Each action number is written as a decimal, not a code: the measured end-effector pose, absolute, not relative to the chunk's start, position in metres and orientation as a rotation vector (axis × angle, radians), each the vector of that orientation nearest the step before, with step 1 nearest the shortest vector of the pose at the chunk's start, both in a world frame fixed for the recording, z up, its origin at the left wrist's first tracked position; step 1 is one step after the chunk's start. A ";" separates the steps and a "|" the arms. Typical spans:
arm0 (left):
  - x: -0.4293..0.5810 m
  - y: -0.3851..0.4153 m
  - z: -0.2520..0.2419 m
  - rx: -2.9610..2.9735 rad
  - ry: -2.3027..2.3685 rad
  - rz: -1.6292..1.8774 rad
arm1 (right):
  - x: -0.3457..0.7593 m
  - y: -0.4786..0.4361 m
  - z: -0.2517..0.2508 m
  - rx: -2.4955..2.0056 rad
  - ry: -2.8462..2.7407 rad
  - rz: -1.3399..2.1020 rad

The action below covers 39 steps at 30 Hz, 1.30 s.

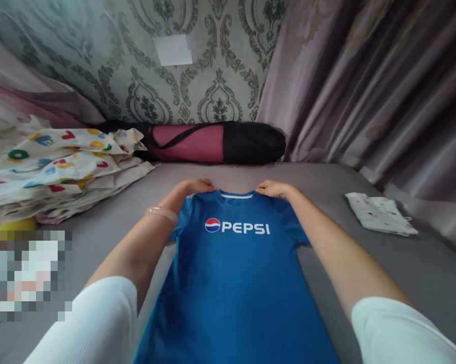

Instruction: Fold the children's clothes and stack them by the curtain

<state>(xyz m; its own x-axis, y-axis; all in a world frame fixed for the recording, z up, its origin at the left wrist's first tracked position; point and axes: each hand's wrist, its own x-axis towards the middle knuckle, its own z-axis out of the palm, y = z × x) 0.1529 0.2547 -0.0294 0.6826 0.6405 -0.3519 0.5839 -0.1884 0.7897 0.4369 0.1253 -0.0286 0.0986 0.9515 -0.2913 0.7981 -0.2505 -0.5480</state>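
A blue T-shirt point(235, 273) with a white Pepsi logo lies flat on the grey bed sheet point(98, 227), collar away from me. My left hand point(196, 186) is closed on the shirt's left shoulder beside the collar. My right hand point(273, 189) is closed on the right shoulder. Both arms reach forward over the shirt's sides. A clear bangle sits on my left wrist.
A pile of folded cloths with coloured prints point(56, 167) lies at the left. A small folded white garment point(379, 213) lies at the right. A rolled pink mat in a black bag point(212, 142) rests along the wall. Curtains point(383, 86) hang at the right.
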 end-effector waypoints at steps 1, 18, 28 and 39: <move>0.152 0.254 -0.027 1.833 0.950 0.046 | 0.439 0.127 -0.029 -2.111 -1.755 0.938; 0.142 0.245 -0.023 1.823 0.740 0.009 | 0.430 0.112 -0.023 -2.071 -1.877 0.772; 0.160 0.210 -0.049 2.577 1.073 0.359 | 0.401 0.086 -0.044 -2.148 -1.907 0.225; 0.179 0.213 -0.050 2.922 1.429 0.269 | 0.395 0.108 -0.041 -2.384 -2.008 -0.214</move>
